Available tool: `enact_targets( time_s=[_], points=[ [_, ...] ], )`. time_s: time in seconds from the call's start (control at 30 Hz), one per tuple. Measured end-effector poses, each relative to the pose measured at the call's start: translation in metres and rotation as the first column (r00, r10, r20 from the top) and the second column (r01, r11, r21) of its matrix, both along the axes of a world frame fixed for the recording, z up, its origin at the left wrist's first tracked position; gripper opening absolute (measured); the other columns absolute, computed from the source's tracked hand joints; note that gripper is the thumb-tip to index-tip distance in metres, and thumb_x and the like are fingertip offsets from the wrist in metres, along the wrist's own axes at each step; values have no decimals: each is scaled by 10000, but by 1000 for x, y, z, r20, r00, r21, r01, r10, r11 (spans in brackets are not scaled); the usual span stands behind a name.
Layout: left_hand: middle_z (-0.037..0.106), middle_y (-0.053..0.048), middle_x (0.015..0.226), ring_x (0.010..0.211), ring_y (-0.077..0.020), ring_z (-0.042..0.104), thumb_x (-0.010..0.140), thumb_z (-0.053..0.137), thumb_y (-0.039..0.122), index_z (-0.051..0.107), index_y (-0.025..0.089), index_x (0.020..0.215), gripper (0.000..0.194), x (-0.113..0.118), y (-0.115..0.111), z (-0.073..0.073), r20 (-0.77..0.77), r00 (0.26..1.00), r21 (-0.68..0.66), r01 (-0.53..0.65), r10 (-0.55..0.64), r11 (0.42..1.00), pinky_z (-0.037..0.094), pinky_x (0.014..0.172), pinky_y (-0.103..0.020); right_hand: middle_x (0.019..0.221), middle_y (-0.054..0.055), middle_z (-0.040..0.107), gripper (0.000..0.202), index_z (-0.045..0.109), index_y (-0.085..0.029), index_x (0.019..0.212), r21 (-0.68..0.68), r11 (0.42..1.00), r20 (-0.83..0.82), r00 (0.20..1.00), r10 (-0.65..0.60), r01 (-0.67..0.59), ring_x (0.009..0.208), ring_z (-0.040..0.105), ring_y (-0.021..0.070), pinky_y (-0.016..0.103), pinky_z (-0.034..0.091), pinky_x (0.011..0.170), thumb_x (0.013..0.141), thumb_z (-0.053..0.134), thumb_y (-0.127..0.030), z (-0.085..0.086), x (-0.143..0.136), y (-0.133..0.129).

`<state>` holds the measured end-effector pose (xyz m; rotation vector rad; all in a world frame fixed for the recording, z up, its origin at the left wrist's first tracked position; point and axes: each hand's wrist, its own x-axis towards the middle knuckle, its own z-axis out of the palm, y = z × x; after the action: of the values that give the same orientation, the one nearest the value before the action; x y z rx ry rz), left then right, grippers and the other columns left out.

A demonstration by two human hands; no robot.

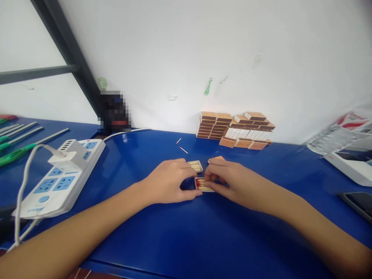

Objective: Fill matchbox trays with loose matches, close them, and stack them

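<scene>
An open matchbox tray (204, 190) of red-tipped matches (201, 183) lies on the blue table. My left hand (170, 181) grips its left end between thumb and fingers. From the right, my right hand (229, 179) reaches over the tray, its thumb and fingers pinched on the matches; how many they hold is hidden. Just behind is a second open tray (196, 166) with pale matchsticks, partly covered by my left fingers. Past my right knuckles shows a matchbox cover (217, 159), largely hidden. Two loose matches (183, 149) lie farther back.
Stacked matchboxes (215, 126) stand against the white wall. At left are a power strip (58, 186) with a white charger and cable, and green-handled tools (31, 143). A plastic bottle (337, 133), a white box (351, 166) and a phone (359, 203) sit at right.
</scene>
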<state>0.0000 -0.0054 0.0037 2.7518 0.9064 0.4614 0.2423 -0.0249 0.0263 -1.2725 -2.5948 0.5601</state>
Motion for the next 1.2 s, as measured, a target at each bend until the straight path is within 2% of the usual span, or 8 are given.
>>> enact_targets(
  time_s=[0.3,0.43,0.5,0.67,0.83,1.0,1.2],
  points=[
    [667,-20,811,796,-193,587,933,683,499,724,207,1005,303,0,0,0,-16,1000,8,-8,8,1000,417,667,-309,943,34,640,184,617,-238,880,3,1000,-23,1000,15,-15,828,594,177,300,439,679,1036,533,-287,0,0,-2],
    [647,-19,784,780,-185,587,915,697,481,719,191,947,292,0,0,0,10,1000,18,-13,13,1000,421,657,-304,877,21,627,156,599,-232,868,108,994,-35,999,-18,21,744,563,160,297,412,649,1016,551,-246,0,4,1],
    [644,-10,774,765,-175,587,897,713,458,713,190,934,271,1,0,0,70,997,24,-33,32,999,423,652,-295,844,13,618,129,605,-227,896,177,983,-41,999,-32,39,701,548,153,297,398,634,1014,555,-240,-3,10,5],
    [627,10,731,718,-156,575,855,756,420,702,182,902,249,2,-1,-2,184,982,37,-46,38,998,409,627,-276,855,15,624,122,616,-211,935,343,931,-118,989,-85,120,697,550,144,287,391,638,1031,558,-259,-13,26,10],
    [624,15,724,707,-153,564,852,770,418,696,187,896,246,3,-2,-3,198,980,71,-42,27,997,405,626,-281,807,1,594,103,651,-209,950,245,969,-153,988,-2,40,685,531,138,276,403,648,1019,574,-217,-7,20,2],
    [615,20,695,705,-156,560,858,769,412,710,184,911,241,3,-1,-2,153,988,58,-27,18,998,410,629,-284,892,21,631,158,705,-212,973,135,989,-161,983,84,-63,748,569,135,262,413,652,1022,558,-180,-6,13,-4],
    [612,8,723,721,-160,556,841,777,405,722,183,905,237,2,0,-2,137,990,39,-36,30,999,409,629,-284,795,-1,622,106,701,-207,924,122,993,-139,990,28,-11,689,540,133,270,391,621,985,618,-179,-13,10,-6]
  ],
)
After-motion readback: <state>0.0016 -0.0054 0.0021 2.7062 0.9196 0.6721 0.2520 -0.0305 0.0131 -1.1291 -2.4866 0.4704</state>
